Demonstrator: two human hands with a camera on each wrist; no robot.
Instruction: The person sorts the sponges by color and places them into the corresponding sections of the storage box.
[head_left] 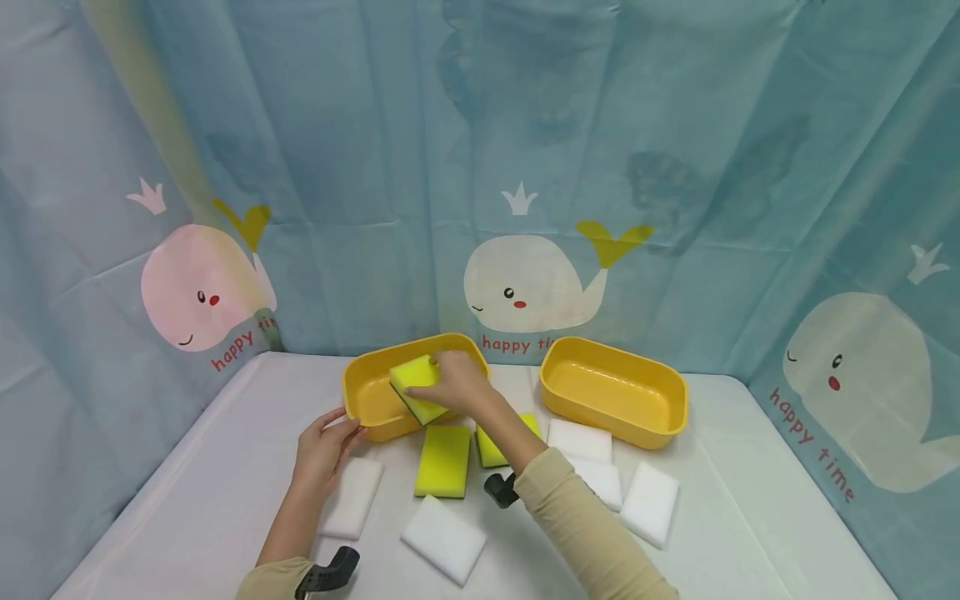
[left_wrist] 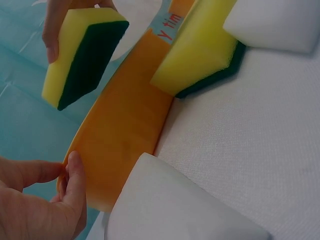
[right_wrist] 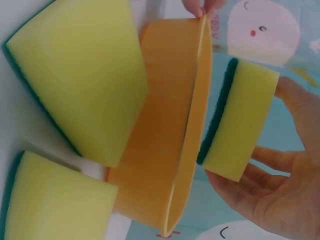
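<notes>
My right hand point(head_left: 463, 385) grips a yellow sponge with a green scouring side point(head_left: 415, 385) by its edges, tilted over the left yellow plastic bin point(head_left: 388, 430). In the right wrist view the scouring side of this sponge point(right_wrist: 240, 120) faces the bin's rim. My left hand point(head_left: 324, 448) pinches the near-left rim of that same bin between thumb and fingers, as the left wrist view of the hand point(left_wrist: 45, 202) shows. Two more scouring sponges, one point(head_left: 443, 461) in front of the bin and another point(head_left: 489, 450) partly behind my right forearm, lie yellow side up.
A second yellow bin point(head_left: 613, 392) stands at the back right with nothing inside. White foam blocks lie about the white table: one point(head_left: 352, 498) beside my left wrist, one point(head_left: 444, 540) at front centre, several point(head_left: 650, 504) before the right bin. A whale-print curtain point(head_left: 375, 167) hangs behind.
</notes>
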